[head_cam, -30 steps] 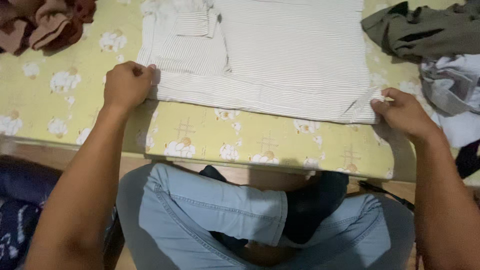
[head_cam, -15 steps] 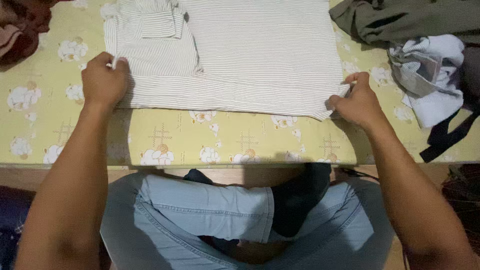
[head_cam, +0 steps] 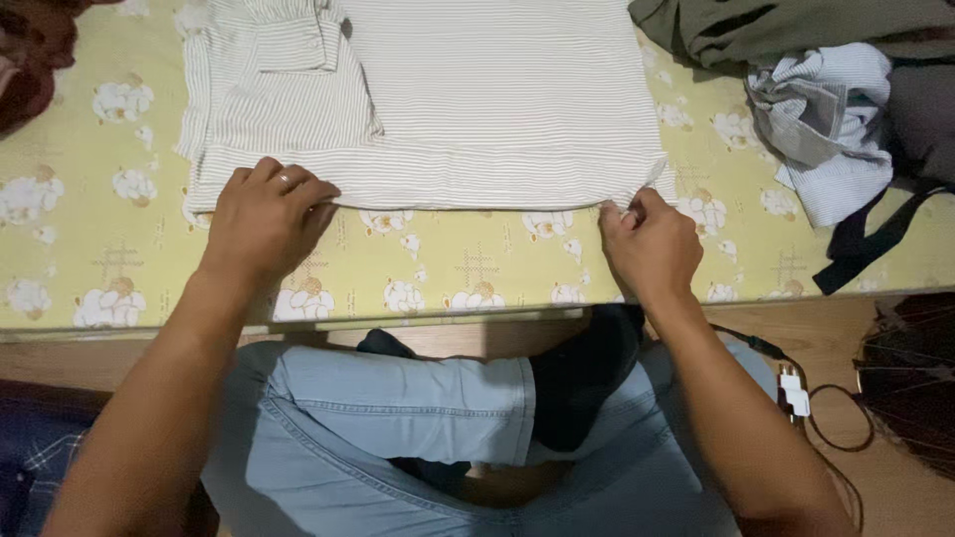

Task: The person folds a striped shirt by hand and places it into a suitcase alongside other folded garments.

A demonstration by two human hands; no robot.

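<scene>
Since the earlier frame both hands have been drawn inward along the near hem of the white, finely grey-striped cotton shirt (head_cam: 477, 99), away from its outer corners. The left hand (head_cam: 264, 219) is now laid on the hem toward the left, its fingers (head_cam: 298, 187) spread and pressed flat on the cloth; nothing is pinched in its grip. The right hand (head_cam: 649, 247) is seen at the near right corner of the shirt, where the edge of the cloth is pinched in a closed grip between thumb and fingertips.

The shirt is spread flat on the far half of the bench (head_cam: 477, 283), which is covered with a yellow cloth printed with white flowers. A folded sleeve is laid across the shirt's far left part. The near hem is stretched nearly straight between the two hands.

At the far right a crumpled olive-green garment (head_cam: 796, 30) is heaped, and just near of it a rumpled white and blue striped garment (head_cam: 831, 119) is lying, with a dark strap (head_cam: 875, 239) trailing from it toward the bench's near edge. A dark reddish-brown cloth (head_cam: 30, 60) is seen at the far left corner.

Nearest the camera the person's crossed legs in light blue jeans (head_cam: 418, 408) are seen. On the wooden floor at the right a white plug with a black cable (head_cam: 794, 393) is lying.
</scene>
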